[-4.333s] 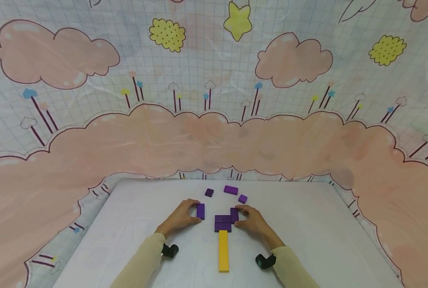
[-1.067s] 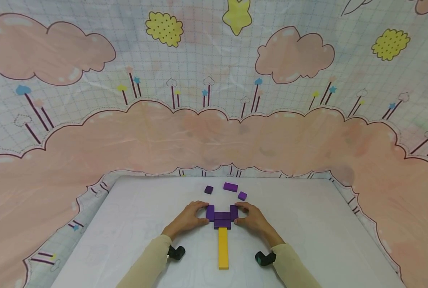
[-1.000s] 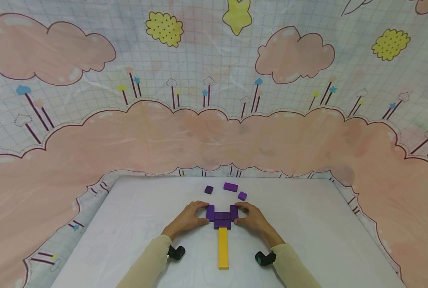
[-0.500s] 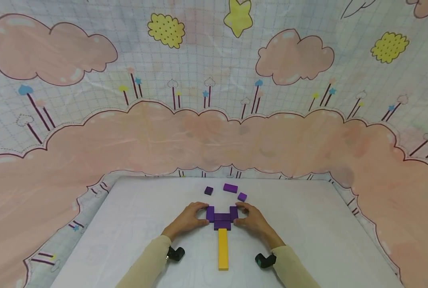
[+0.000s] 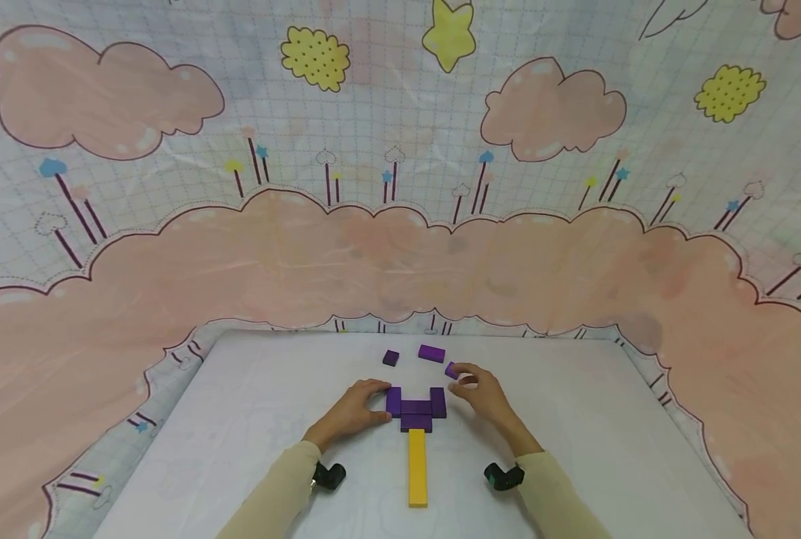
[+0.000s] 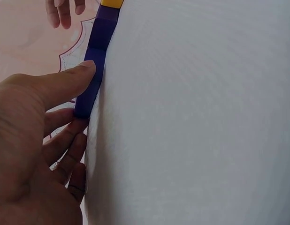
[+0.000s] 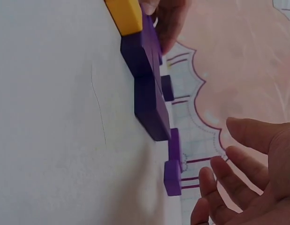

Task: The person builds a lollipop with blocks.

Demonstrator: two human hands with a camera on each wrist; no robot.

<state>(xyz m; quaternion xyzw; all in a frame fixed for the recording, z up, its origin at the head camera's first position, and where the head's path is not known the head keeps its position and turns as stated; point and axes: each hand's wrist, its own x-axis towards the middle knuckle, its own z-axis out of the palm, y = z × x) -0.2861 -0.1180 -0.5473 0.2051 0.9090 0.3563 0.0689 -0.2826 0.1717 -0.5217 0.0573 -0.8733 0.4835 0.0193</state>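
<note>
My left hand (image 5: 349, 409) holds a purple rectangular block (image 5: 393, 402) between thumb and fingertips at the left end of a block figure. Two more purple blocks lie crosswise in its middle, a rear one (image 5: 416, 406) and a front one (image 5: 416, 424). Another purple block (image 5: 438, 402) forms the right side. A long yellow block (image 5: 417, 468) extends from the front one toward me. My right hand (image 5: 484, 393) hovers behind and right of the figure, beside a small purple block (image 7: 172, 178). In the right wrist view its fingers are loosely bent, apart from that block.
Behind the figure lie a small dark purple block (image 5: 391, 358) and a longer purple block (image 5: 431, 352). The white table (image 5: 272, 367) ends at a cloth backdrop (image 5: 400, 262) printed with clouds and stars.
Earlier, the left hand brought its purple block against the figure's left side, and has stayed there. The right hand has let go of the right block and moved back toward the small purple block.
</note>
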